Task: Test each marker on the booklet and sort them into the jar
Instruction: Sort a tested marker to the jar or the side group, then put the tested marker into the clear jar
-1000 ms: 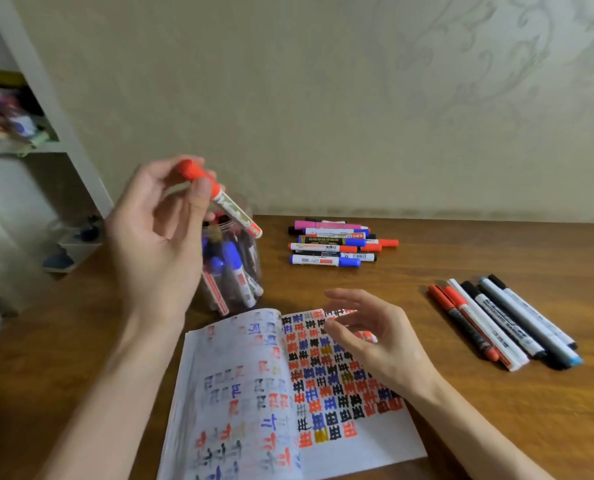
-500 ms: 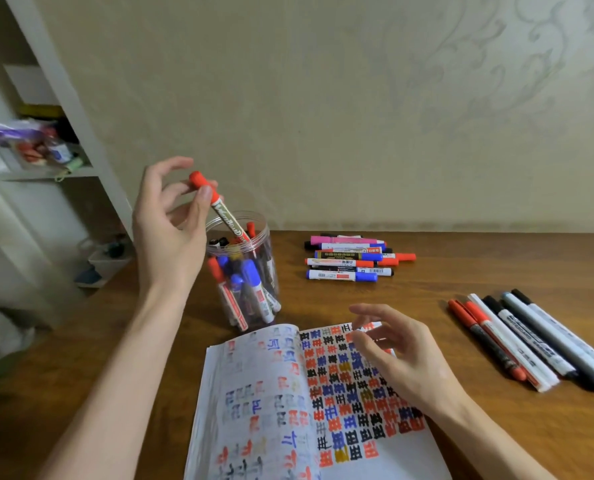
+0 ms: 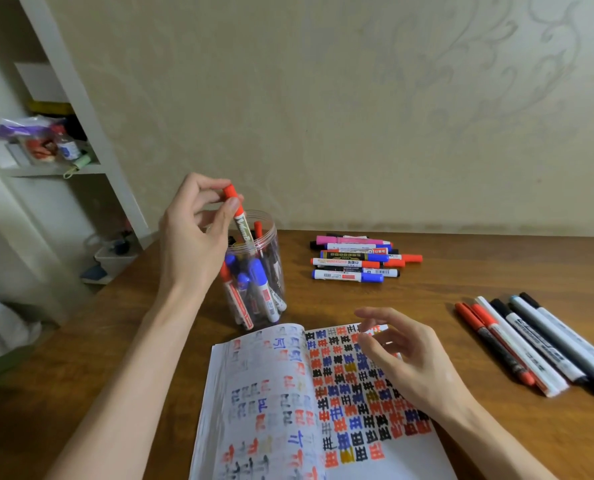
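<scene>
One red-capped white marker [image 3: 241,223] is pinched by left hand [image 3: 191,237]; right hand [image 3: 409,362] hangs relaxed.

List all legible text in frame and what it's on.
"WHITEB" on the red-capped marker the left hand holds in the jar; rest unreadable.
"王", "田" hand-drawn repeatedly across the booklet.
Labels on the marker pile: too small to read.
Print on the pens at right: blurred.
</scene>
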Action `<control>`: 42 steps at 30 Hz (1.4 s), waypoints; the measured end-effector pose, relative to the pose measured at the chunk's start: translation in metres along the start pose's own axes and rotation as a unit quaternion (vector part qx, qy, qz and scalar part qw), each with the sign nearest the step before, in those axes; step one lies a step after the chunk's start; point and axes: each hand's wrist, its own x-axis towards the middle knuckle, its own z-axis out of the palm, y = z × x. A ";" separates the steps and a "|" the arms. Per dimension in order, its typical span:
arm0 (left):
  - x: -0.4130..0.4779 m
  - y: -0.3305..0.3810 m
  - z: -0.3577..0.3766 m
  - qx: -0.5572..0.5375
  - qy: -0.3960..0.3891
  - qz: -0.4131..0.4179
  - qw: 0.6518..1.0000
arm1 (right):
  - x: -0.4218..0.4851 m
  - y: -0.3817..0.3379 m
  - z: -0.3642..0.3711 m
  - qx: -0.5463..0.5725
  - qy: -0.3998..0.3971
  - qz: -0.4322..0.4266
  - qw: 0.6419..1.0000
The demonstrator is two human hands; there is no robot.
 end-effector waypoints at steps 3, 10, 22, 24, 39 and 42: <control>-0.007 -0.007 0.001 0.012 -0.032 -0.010 0.999 | 0.000 0.000 -0.001 0.000 -0.001 0.000 1.000; -0.024 -0.022 -0.004 0.104 -0.094 0.058 0.988 | 0.000 0.002 0.000 -0.001 -0.003 0.003 1.000; -0.039 -0.030 0.010 0.143 -0.088 0.066 0.984 | 0.001 0.007 0.000 0.003 0.004 0.002 1.000; -0.051 -0.020 0.017 0.128 -0.016 0.114 0.985 | 0.001 0.007 -0.002 0.000 0.009 0.002 1.000; -0.078 -0.023 0.150 0.210 -0.324 0.034 0.922 | 0.006 0.015 -0.024 -0.028 0.074 0.031 0.996; -0.079 -0.032 0.163 0.263 -0.346 0.051 0.899 | 0.006 0.015 -0.025 -0.036 0.079 0.036 0.996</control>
